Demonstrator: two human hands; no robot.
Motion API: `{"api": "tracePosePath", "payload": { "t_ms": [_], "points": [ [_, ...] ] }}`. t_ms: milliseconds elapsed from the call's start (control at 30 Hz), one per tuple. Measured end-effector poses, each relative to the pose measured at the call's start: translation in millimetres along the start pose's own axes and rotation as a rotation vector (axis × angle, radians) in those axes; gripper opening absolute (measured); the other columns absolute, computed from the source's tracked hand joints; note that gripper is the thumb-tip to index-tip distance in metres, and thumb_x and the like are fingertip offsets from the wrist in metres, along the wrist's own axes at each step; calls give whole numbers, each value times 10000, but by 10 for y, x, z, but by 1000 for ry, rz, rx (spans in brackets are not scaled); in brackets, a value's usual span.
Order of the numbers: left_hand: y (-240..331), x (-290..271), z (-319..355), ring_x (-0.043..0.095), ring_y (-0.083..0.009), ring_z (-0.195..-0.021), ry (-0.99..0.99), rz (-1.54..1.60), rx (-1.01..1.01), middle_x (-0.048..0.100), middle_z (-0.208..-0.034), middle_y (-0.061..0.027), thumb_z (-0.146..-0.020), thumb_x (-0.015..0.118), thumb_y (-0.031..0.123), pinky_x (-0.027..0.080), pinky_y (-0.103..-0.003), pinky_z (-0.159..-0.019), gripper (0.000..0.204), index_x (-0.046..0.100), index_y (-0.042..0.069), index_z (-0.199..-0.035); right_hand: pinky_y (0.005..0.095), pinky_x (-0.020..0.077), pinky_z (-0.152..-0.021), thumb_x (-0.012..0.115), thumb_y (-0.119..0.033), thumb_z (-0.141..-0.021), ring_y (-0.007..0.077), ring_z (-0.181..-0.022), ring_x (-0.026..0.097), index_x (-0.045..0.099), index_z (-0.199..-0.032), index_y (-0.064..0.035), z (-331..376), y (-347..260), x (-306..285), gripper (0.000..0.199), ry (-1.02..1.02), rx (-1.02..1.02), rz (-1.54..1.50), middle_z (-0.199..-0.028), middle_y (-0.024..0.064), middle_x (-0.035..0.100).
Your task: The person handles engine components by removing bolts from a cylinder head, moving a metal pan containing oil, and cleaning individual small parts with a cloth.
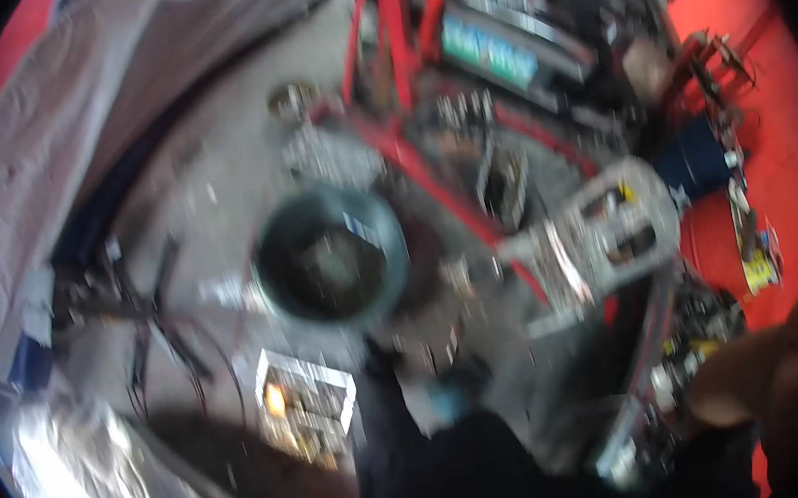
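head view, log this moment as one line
right hand: blurred, grip unclear | round grey-green bucket: left of slanting red metal bar | white rectangular open box: holds small items

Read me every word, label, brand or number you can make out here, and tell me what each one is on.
No text can be read; the picture is badly blurred.
Green, white and blue patch on the dark unit near the top: probably a label, too blurred to read.
Yellow patch at the right, against the red surface: too small and blurred to read.
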State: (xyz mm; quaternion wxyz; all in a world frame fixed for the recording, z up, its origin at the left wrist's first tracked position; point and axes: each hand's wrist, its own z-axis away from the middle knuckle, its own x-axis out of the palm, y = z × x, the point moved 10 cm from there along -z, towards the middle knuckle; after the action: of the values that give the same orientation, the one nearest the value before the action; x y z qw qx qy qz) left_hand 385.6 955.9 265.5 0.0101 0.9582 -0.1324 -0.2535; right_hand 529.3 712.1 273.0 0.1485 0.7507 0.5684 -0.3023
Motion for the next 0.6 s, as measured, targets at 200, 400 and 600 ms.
{"api": "tracePosePath", "payload": {
  "t_ms": [200,400,600],
  "points": [
    [-1063,720,-605,588,-256,-878,-169,28,-153,635,-937,-165,-949,562,227,477,-395,-815,307,626,-68,-1011,300,481,-743,697,-116,-861,160,-840,576,579,-1254,12,-801,486,153,430,29,202,14,-1101,135,620],
    [-1587,1841,-377,587,-270,-886,-436,-44,-168,628,-938,-175,-955,549,221,478,-414,-817,308,618,-72,-1022,302,483,-762,687,-123,-878,168,-870,580,571,-1267,4,-508,1083,721,425,105,348,-10,-1125,140,612],
    [-1799,2607,-472,586,-285,-894,-550,-144,-207,622,-940,-185,-961,536,215,479,-433,-819,309,611,-77,-1032,304,485,-782,676,-130,-895,177,-899,584,563,-1280,-4,-342,2193,934,421,97,383,6,-1149,145,603]
  ]
}}
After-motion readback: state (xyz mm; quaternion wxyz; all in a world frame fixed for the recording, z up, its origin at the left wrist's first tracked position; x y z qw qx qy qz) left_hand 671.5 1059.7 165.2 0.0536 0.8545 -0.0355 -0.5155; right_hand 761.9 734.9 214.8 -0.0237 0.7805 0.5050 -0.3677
